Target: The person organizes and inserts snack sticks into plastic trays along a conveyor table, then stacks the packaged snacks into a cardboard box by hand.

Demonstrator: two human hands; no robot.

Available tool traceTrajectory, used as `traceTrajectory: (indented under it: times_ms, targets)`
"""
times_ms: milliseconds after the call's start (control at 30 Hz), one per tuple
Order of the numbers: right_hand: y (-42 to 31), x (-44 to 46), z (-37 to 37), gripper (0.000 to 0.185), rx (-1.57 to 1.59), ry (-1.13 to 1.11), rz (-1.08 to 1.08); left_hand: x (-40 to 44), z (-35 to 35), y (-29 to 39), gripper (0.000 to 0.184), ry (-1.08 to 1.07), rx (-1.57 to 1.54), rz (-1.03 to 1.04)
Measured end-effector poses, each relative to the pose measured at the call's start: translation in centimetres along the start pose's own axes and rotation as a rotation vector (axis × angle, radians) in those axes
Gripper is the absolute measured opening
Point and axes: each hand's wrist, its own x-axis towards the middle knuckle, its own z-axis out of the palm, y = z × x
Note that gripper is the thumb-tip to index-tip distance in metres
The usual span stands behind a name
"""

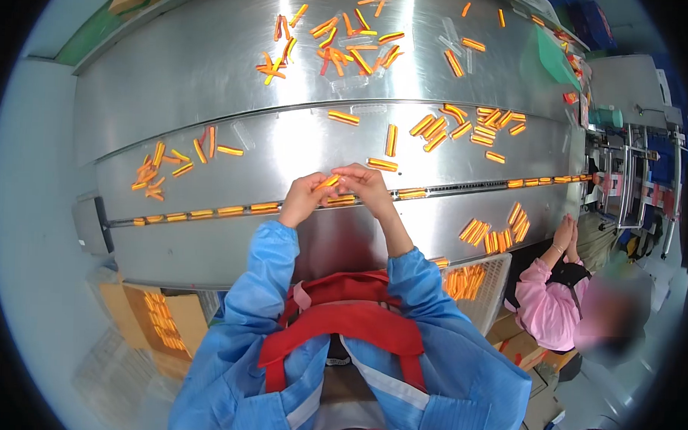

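My left hand (pixel 302 199) and my right hand (pixel 368 188) meet above the narrow conveyor track, fingers closed on one orange-and-yellow striped stick (pixel 328 182). The stick tilts up toward the right, its right end partly covered by my right fingers. Just beneath my hands, another striped stick (pixel 341 200) lies in the track (pixel 458 189). More sticks sit in a row along the track, to the left and right. A single striped stick (pixel 382 165) lies on the steel table right beyond my right hand.
Loose strips and clear plastic trays (pixel 350 84) are scattered across the steel table (pixel 212 74). A cardboard box (pixel 185 315) and a white crate (pixel 496 285) hold more sticks near me. At right, a person in a pink sleeve (pixel 542 298) has hands near the table edge.
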Motion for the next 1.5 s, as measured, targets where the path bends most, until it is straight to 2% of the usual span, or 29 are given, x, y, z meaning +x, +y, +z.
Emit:
traceTrajectory:
  times_ms: [33, 67, 100, 133, 167, 233, 267, 367, 467, 533, 633, 667, 700, 733, 767, 800, 867, 900, 933, 967, 1000, 1167, 1233, 1267, 1300, 1367, 1400, 1433, 1500]
  targets:
    - [0.9, 0.1, -0.2, 0.025, -0.004, -0.004, 0.003, 0.1, -0.6, -1.1, 0.011, 0.028, 0.006, 0.009]
    - [2.0, 0.3, -0.2, 0.024, -0.339, 0.126, -0.083, 0.1, -2.0, -2.4, 0.011, 0.031, 0.002, 0.008]
    - [2.9, 0.5, -0.2, 0.023, -0.673, 0.256, -0.17, 0.2, -4.2, -3.9, 0.01, 0.187, 0.417, 0.168]
    - [3.8, 0.6, -0.1, 0.023, -0.674, 0.253, -0.17, 0.2, -5.5, -4.1, 0.011, 0.341, 0.833, 0.327]
    - [4.7, 0.9, 0.1, 0.026, -0.799, 0.312, -0.274, 0.2, -6.5, -4.2, 0.011, 0.344, 0.832, 0.328]
    - [5.4, 1.4, 1.5, 0.03, -0.921, 0.368, -0.38, -0.5, -7.7, -2.7, 0.013, 0.51, 0.467, -0.016]
    - [5.6, 1.6, 2.7, 0.031, -1.008, 0.347, -0.435, -0.2, -7.8, -3.0, 0.013, 0.512, 0.467, -0.017]
    - [7.4, 2.6, 3.6, 0.034, -1.083, 0.329, -0.504, 1.6, -7.9, -5.7, 0.013, 0.36, 0.606, 0.162]
    - [7.4, 2.8, 3.0, 0.036, -1.103, 0.359, -0.516, 3.2, -6.5, -6.6, 0.015, 0.403, 0.676, 0.368]
    - [7.1, 2.4, 1.4, 0.036, -1.167, 0.522, -0.57, 3.4, -6.8, -5.3, 0.022, 0.324, 0.763, 0.327]
    - [6.0, 1.0, -2.6, 0.041, -0.966, 0.641, -0.601, 4.9, -8.8, -5.1, 0.041, 0.889, 0.818, 0.542]
    - [4.8, -0.1, -4.1, 0.042, -0.964, 0.7, -0.604, 6.1, -9.9, -4.3, 0.04, 1.161, 0.799, 0.409]
    - [5.2, -1.5, -8.2, 0.039, -0.751, 0.876, -0.43, 6.8, -10.8, -3.7, 0.039, 1.426, 0.764, 0.258]
    - [4.3, -2.5, -10.4, 0.036, -0.893, 0.969, -0.457, 7.2, -11.4, -2.9, 0.039, 1.429, 0.76, 0.252]
    - [3.2, -4.0, -12.6, 0.034, -0.687, 1.036, -0.373, 7.3, -12.2, -1.9, 0.036, 1.307, 0.792, 0.088]
    - [2.5, -5.5, -15.0, 0.037, -0.465, 1.108, -0.5, 7.3, -12.8, -1.6, 0.033, 1.177, 0.82, -0.069]
    - [0.1, -11.4, -22.5, 0.036, -0.412, 1.232, -0.687, 7.6, -13.9, -2.7, 0.031, 1.115, 0.803, -0.105]
    - [-4.4, -16.3, -22.9, 0.035, -0.579, 1.336, -0.624, 7.9, -14.6, -3.0, 0.03, 1.042, 0.794, -0.137]
    - [-7.1, -22.7, -27.2, 0.035, -1.056, 1.429, -0.642, 7.8, -14.8, -2.9, 0.03, 1.026, 0.802, -0.128]
    - [-13.7, -24.3, -22.1, 0.024, -0.661, 1.514, -0.77, 7.4, -14.7, -2.9, 0.027, 1.003, 0.817, -0.113]
    - [-15.7, -28.9, -22.6, 0.02, -0.795, 1.868, -0.74, 6.9, -14.4, -3.2, 0.024, 0.978, 0.827, -0.103]
    - [-13.4, -34.2, -24.0, 0.02, -0.614, 2.007, -0.811, 5.6, -11.9, -2.9, 0.017, 0.947, 1.027, 0.185]
    - [-5.5, -26.2, -26.9, 0.018, -0.277, 1.463, -0.716, 4.8, -10.4, -2.1, 0.019, 0.858, 1.005, 0.171]
    - [-1.4, -22.6, -29.9, 0.018, -0.177, 1.252, -0.495, 4.6, -9.9, -1.9, 0.019, 0.858, 1.013, 0.175]
    - [-3.3, -15.8, -20.6, 0.019, -0.429, 1.116, -0.27, 4.6, -9.4, -2.0, 0.018, 0.843, 1.042, 0.154]
    - [-1.6, -6.8, -15.3, 0.02, -0.485, 0.812, -0.206, 5.2, -9.3, -2.3, 0.018, 0.836, 1.072, 0.136]
    - [-0.6, -2.8, -13.3, 0.021, -0.416, 0.768, -0.188, 5.4, -9.4, -2.8, 0.019, 0.805, 1.062, 0.118]
    - [0.5, 0.2, -12.4, 0.026, -0.68, 0.76, -0.247, 5.5, -9.4, -3.2, 0.019, 0.774, 1.05, 0.1]
    - [1.0, 4.7, -9.9, 0.047, -1.013, 0.857, -0.065, 5.5, -9.4, -3.0, 0.024, 0.759, 1.057, 0.118]
